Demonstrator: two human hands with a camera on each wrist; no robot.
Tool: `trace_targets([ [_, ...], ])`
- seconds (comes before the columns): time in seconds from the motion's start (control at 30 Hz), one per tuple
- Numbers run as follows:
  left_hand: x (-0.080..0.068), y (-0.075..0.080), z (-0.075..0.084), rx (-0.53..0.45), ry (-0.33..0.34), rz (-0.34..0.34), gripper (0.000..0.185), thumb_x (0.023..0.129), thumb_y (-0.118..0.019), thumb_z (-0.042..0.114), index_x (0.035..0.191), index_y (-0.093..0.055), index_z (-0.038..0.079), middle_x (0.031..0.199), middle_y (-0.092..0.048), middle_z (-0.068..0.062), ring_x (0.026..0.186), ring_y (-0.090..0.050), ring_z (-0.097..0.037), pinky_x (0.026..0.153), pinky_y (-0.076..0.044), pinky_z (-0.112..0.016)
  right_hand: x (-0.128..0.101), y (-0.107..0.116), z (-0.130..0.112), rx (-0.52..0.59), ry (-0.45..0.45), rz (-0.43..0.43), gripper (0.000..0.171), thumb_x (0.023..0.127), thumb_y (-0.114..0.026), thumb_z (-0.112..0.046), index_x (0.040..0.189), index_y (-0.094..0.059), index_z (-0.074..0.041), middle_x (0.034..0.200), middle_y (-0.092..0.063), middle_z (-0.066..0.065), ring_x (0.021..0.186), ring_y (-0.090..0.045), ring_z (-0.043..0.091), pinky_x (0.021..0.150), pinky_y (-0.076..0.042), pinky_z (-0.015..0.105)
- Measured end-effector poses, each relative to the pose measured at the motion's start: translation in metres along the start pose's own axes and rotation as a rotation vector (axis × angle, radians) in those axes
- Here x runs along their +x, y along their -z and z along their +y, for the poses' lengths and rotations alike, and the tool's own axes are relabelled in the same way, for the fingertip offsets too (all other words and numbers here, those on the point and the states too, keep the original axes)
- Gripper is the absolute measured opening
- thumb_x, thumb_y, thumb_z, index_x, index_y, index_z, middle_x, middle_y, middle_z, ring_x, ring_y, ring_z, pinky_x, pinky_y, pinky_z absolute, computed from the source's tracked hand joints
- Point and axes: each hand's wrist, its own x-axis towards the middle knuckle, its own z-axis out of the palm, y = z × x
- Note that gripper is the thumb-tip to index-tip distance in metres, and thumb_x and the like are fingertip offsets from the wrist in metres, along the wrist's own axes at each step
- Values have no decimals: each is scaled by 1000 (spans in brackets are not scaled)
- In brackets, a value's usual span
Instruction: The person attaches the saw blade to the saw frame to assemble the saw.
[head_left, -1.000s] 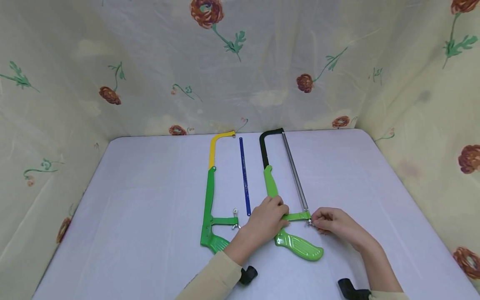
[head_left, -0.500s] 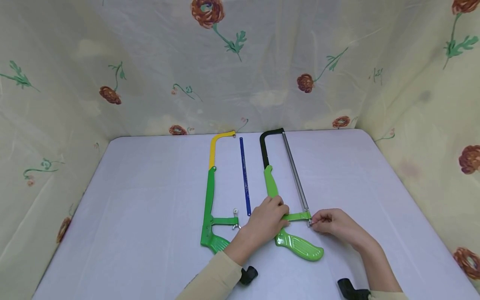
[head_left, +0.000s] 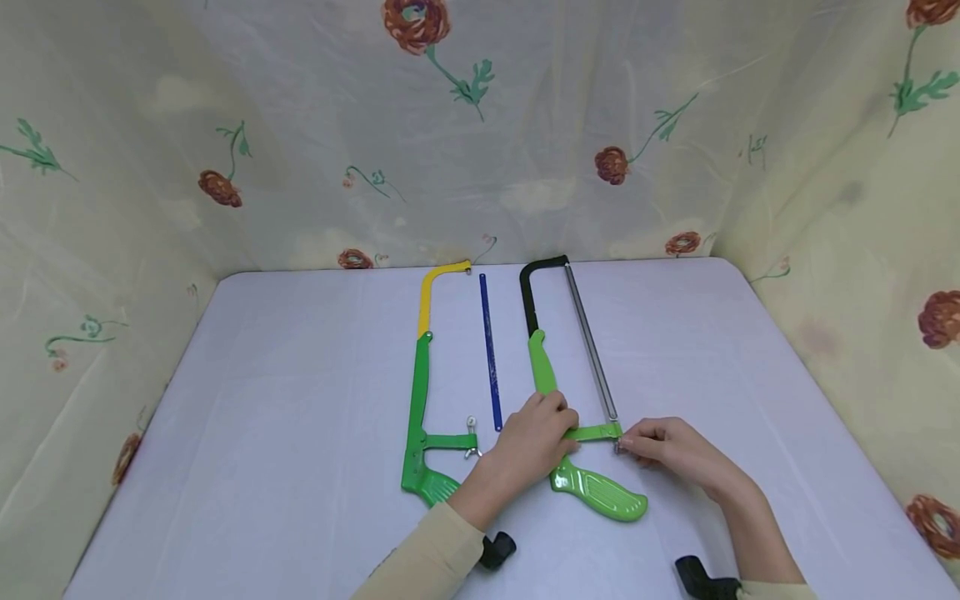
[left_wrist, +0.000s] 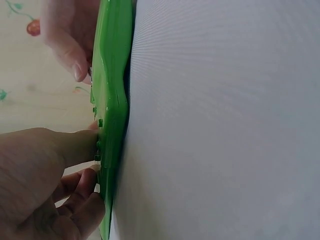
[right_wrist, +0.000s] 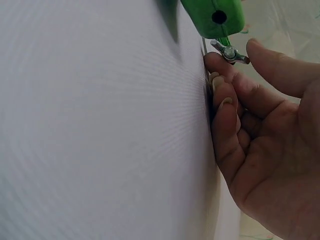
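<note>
The fingers of the right hand (head_left: 678,454) are curled, and the thumb and first finger pinch the small metal wing nut (right_wrist: 230,52) at the near end of the grey blade (head_left: 591,350). In the right wrist view the nut sits between the thumb tip above and the bent fingertips (right_wrist: 220,82) below, just under the end of the light green handle (head_left: 600,493).

The left hand (head_left: 528,450) lies on the frame of the same hacksaw (head_left: 542,367). Its fingers are bent over the light green bar, where the short cross arm meets it, and they press it down on the table (head_left: 300,400). In the left wrist view the fingertips (left_wrist: 85,175) touch the edge of the green plastic, but I cannot tell if the thumb goes under it.

This hacksaw has a black far end and lies flat on the table, a little right of the middle, with its handle toward the person and the blade on its right side.

Just left of it lies a loose blue blade (head_left: 489,354), parallel to the saw and not touching it. Further left there is a second hacksaw (head_left: 422,392), dark green with a yellow far end, without a blade. A small wing nut (head_left: 471,423) lies near its cross arm. Flowered cloth (head_left: 300,125) hangs around the table on three sides.
</note>
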Motion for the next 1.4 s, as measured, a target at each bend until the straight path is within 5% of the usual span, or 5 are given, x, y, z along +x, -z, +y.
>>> trace_targets([
  [0.53, 0, 0, 0, 4, -1, -1, 24, 94, -67, 35, 113, -71, 21, 114, -59, 4, 96, -49, -10, 64, -41, -15, 2, -1, 3, 52, 32, 1, 25, 99, -57, -18, 110, -63, 3, 85, -58, 6, 77, -55, 13, 68, -50, 26],
  [1.4, 1, 0, 0, 7, 11, -17, 25, 95, -66, 36, 115, -70, 22, 116, -59, 5, 98, -50, -9, 65, -42, -15, -1, -1, -5, -17, 24, -5, 23, 87, -72, -20, 99, -67, -1, 79, -60, 3, 75, -54, 13, 68, -46, 23],
])
